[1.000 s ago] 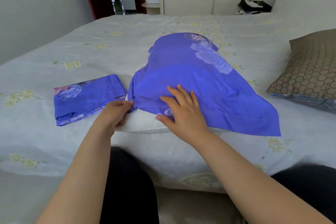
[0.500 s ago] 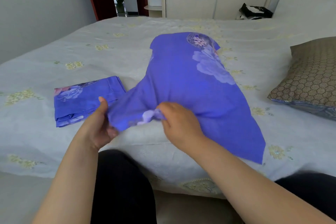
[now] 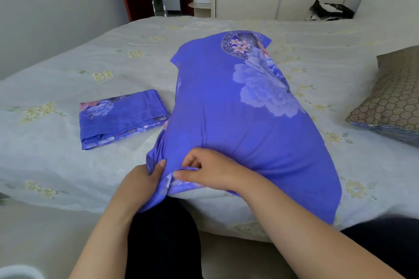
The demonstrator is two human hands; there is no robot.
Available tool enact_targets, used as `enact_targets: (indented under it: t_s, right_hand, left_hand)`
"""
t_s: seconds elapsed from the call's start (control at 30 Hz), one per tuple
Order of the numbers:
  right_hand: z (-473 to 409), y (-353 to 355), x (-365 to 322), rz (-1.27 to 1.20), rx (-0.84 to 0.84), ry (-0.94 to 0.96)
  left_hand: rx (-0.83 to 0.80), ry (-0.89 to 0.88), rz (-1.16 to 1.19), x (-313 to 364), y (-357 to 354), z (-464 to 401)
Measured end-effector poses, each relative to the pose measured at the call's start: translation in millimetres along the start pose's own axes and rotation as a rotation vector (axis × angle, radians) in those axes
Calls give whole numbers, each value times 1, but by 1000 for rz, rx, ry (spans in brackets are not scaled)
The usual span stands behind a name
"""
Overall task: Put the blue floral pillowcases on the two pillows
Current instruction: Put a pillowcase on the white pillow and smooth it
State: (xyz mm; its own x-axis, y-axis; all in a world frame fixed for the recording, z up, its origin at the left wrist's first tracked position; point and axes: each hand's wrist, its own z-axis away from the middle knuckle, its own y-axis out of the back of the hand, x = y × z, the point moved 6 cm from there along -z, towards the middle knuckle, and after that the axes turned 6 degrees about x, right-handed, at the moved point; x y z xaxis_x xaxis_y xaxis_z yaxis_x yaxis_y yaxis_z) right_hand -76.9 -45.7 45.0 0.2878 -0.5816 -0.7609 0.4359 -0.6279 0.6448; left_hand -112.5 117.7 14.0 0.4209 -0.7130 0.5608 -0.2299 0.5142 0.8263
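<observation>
- Landmark: the wide bed with a pale, yellow-flowered bedspread [image 3: 68, 165]; all places below are given relative to it.
- Blue floral fabric pillowcase, filled out by a pillow [image 3: 238, 124], lies lengthwise at the middle of the bed, its far end toward the bed's far side, its open end at the near edge, where the loose hem hangs over.
- The pillow inside is covered; none of its surface can be seen. A large pale peony print and a round flower medallion sit on the far half of the case.
- Left hand [image 3: 140, 183] at the bed's near edge: fingers curled round the open hem's left corner, thumb on top of the cloth, gripping a bunched fold.
- Right hand [image 3: 215, 172] just beside the left, also at the near edge: fingers bent, pinching the hem of the same case between thumb and fingertips. The two hands are close but do not touch.
- Second blue floral pillowcase, folded flat into a rectangle [image 3: 122, 118], lies on the bed's left half, just beside the filled case, near but apart from the left hand.
- Brown cushion with a honeycomb pattern [image 3: 392, 102] rests on the bed's right side, well apart from the filled case.
- Black and white bag [image 3: 328, 10] sits at the bed's far right corner.
- Dark trouser legs show below the bed's near edge.
</observation>
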Motion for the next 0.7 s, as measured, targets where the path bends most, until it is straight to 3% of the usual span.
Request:
enact_targets:
  t_s: [0.07, 0.13, 0.2, 0.33, 0.37, 0.43, 0.53, 0.57, 0.63, 0.67, 0.7]
  right_hand:
    - [13, 4, -10, 213, 32, 98]
    - [26, 18, -11, 694, 213, 236]
    - [36, 35, -4, 881, 431, 252]
    - [59, 95, 23, 493, 914, 174]
    - [63, 109, 29, 418, 926, 132]
    - [64, 117, 39, 325, 743, 26]
    - [62, 82, 54, 488, 213, -116]
    - [64, 73, 60, 519, 128, -138]
    - [71, 70, 65, 455, 111, -139]
    - [74, 73, 67, 409, 125, -145]
    - [78, 77, 69, 351, 135, -143]
  left_hand:
    - [19, -32, -141, -1, 3, -8]
    - [15, -56, -223, 1, 3, -13]
    - [4, -37, -241, -2, 0, -15]
    - [29, -26, 7, -1, -7, -10]
    - [50, -22, 49, 0, -7, -7]
    - [166, -55, -38, 6, -1, 2]
    - [598, -402, -22, 42, 30, 28]
    - [564, -553, 59, 59, 30, 38]
    - [210, -758, 91, 93, 4, 58]
    - [63, -811, -46, 104, -17, 68]
    - [38, -866, -212, 109, -33, 74]
